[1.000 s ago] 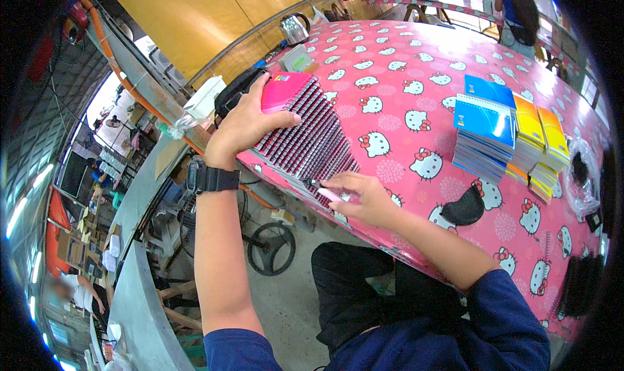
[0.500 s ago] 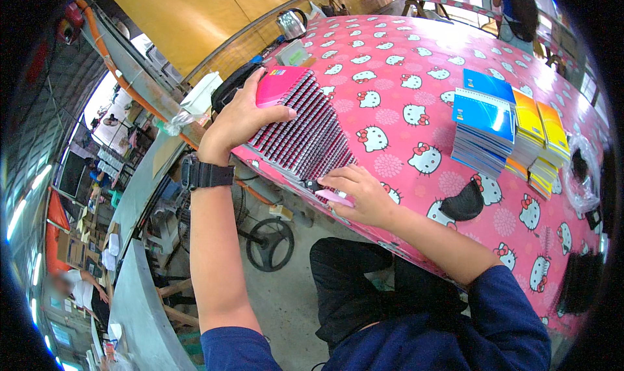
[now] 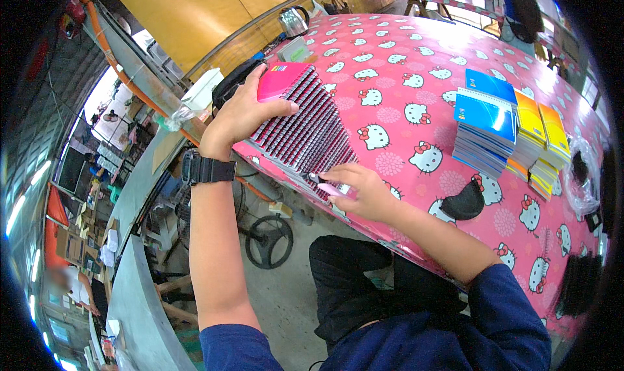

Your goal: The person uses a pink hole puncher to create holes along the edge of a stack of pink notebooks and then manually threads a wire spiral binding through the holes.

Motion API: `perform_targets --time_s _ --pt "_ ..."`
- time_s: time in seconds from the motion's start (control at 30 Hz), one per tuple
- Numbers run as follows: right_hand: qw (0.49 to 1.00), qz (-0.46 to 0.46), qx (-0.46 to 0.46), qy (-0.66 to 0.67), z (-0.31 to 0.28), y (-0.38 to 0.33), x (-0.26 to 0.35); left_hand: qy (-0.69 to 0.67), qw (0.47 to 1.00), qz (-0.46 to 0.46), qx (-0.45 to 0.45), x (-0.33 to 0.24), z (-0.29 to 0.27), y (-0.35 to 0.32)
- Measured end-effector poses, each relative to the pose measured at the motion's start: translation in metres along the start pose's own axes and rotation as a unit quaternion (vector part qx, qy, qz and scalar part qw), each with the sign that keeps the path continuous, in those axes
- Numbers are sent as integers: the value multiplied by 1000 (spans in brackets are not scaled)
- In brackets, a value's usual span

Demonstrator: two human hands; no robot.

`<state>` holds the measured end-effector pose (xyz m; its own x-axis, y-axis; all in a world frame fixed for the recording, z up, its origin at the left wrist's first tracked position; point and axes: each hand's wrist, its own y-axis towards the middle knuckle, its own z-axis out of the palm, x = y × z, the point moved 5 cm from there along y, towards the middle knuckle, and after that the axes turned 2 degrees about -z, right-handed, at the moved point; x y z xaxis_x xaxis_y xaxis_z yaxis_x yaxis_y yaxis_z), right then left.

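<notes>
A tall stack of pink-covered spiral notebooks (image 3: 286, 83) stands at the table's left edge, its dark wire coils facing me. Around the stack's upper left side my left hand (image 3: 239, 114) is closed, thumb against the coils and fingers at the cover. My right hand (image 3: 364, 192) is closed on a small tool with a pink handle (image 3: 333, 189) and a dark front end. That end sits against the coils low on the stack; the fingers partly cover it, so its exact kind is unclear.
Blue notebooks (image 3: 484, 120) and yellow notebooks (image 3: 543, 127) stand stacked at the right on the pink patterned tablecloth (image 3: 390, 114). A black curved piece (image 3: 463, 200) lies nearer me. Black coils (image 3: 578, 283) are at the right edge; a kettle (image 3: 294, 21) stands at the back.
My right hand with the pink-handled tool has shifted slightly at the lower coils. My left hand stays on the notebook stack.
</notes>
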<state>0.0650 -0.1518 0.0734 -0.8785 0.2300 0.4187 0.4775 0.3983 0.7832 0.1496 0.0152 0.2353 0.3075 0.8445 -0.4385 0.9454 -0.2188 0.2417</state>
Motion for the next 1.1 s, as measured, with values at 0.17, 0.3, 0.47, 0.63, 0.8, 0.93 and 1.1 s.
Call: perform_targets --time_s 0.17,0.3,0.47,0.63,0.8,0.93,1.1 --pt "792 347 99 492 23 -9 -14 11 1000 -7 4 -2 -1 -2" --pt "996 81 23 20 -1 -1 5 1 1000 -8 7 2 0 -1" --pt "1000 17 2 -10 -1 -4 -5 2 1000 -10 8 -1 1 0" --pt "791 360 120 480 26 -15 -29 5 1000 -4 1 1 1 -1" --pt "997 77 26 9 -1 -8 -9 -10 1000 -14 10 2 1 0" --pt "996 68 46 -28 1 -6 -3 -17 1000 -10 9 3 1 0" --pt "998 31 -2 -46 0 -8 -3 -6 1000 -11 5 -1 1 -1"
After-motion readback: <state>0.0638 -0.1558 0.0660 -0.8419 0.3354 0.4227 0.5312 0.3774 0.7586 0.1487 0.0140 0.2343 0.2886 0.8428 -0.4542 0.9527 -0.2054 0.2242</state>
